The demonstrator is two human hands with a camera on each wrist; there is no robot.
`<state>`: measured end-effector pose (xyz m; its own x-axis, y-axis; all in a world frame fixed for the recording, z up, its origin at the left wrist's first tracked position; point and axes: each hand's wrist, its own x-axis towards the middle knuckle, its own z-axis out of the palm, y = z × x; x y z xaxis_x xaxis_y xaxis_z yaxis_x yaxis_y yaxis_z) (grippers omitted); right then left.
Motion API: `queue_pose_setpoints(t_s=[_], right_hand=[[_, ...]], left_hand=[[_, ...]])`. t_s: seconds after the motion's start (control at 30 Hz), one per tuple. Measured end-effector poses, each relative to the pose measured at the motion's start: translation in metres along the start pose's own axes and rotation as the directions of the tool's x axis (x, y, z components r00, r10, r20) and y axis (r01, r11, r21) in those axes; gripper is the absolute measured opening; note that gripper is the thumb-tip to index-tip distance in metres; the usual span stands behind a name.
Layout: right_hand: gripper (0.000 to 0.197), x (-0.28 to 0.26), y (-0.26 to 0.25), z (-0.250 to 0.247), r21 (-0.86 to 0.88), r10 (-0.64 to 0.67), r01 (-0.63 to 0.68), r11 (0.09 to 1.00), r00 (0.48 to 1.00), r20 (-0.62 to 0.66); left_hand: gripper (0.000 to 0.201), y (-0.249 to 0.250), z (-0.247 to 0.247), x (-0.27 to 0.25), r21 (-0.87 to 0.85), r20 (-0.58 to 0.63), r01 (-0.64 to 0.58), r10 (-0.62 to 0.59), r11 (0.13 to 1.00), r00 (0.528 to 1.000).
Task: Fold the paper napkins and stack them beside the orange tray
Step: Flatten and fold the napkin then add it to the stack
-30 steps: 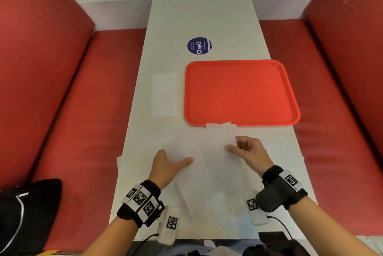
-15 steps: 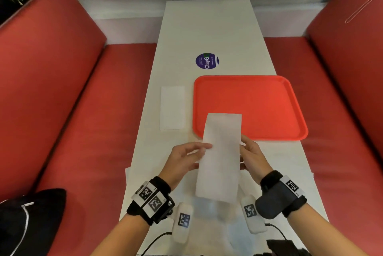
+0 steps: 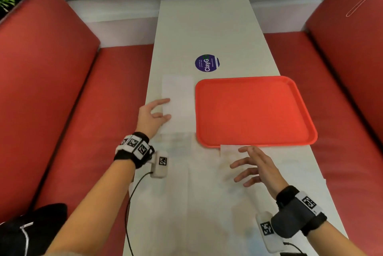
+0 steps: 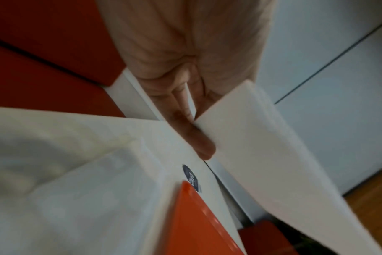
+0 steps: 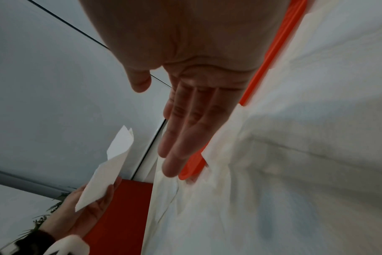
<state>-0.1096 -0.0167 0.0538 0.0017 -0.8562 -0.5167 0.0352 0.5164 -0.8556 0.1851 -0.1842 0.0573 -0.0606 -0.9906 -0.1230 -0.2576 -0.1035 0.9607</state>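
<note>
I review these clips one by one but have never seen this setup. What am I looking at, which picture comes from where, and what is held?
No machine here: a person works with bare hands, wearing cameras. The big picture comes from a head camera looking down at a white table. The two dim ones come from wrist cameras looking along each hand. On the table lie an orange tray, unfolded napkins near the person, and a round purple sticker. The left hand holds a folded napkin over the spot left of the tray. The right hand is open, holding nothing, above the loose napkins.
</note>
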Motion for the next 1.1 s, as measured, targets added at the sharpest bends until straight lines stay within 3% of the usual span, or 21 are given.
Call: queue_pose_setpoints(t_s=[0.2,0.43,0.7,0.8,0.93,1.0,1.1], right_hand=[[0.037,0.010,-0.003,-0.009,-0.008,0.003,-0.004,1.000,0.998,-0.068],[0.035,0.017,-0.002,-0.022,-0.021,0.010,-0.013,1.000,0.990,-0.142],[0.034,0.018,0.001,-0.019,-0.022,0.029,-0.032,0.999,0.989,-0.147],[0.032,0.013,0.003,-0.023,-0.052,0.017,-0.025,0.998,0.989,-0.149],[0.016,0.006,0.015,-0.042,-0.203,-0.031,-0.008,0.979,0.981,-0.190],[0.007,0.000,0.025,-0.053,-0.300,-0.062,-0.004,0.954,0.976,-0.208],[0.010,-0.011,0.040,-0.063,-0.380,-0.073,-0.020,0.925,0.971,-0.229]], left_hand=[[0.051,-0.044,-0.006,0.057,0.116,0.032,0.120,-0.124,0.986,0.992],[0.054,-0.099,-0.005,0.076,0.212,0.022,0.240,-0.250,0.947,0.968],[0.048,-0.085,-0.003,0.078,0.265,0.017,0.233,-0.246,0.936,0.969],[0.045,-0.074,-0.004,0.069,0.467,0.029,0.140,-0.173,0.873,0.984],[0.039,-0.058,0.003,0.041,0.706,0.097,-0.022,-0.066,0.708,0.993],[0.032,-0.050,0.016,0.018,0.671,0.167,-0.130,0.023,0.730,0.986],[0.022,-0.039,0.046,-0.028,0.519,0.336,-0.257,0.082,0.815,0.938]])
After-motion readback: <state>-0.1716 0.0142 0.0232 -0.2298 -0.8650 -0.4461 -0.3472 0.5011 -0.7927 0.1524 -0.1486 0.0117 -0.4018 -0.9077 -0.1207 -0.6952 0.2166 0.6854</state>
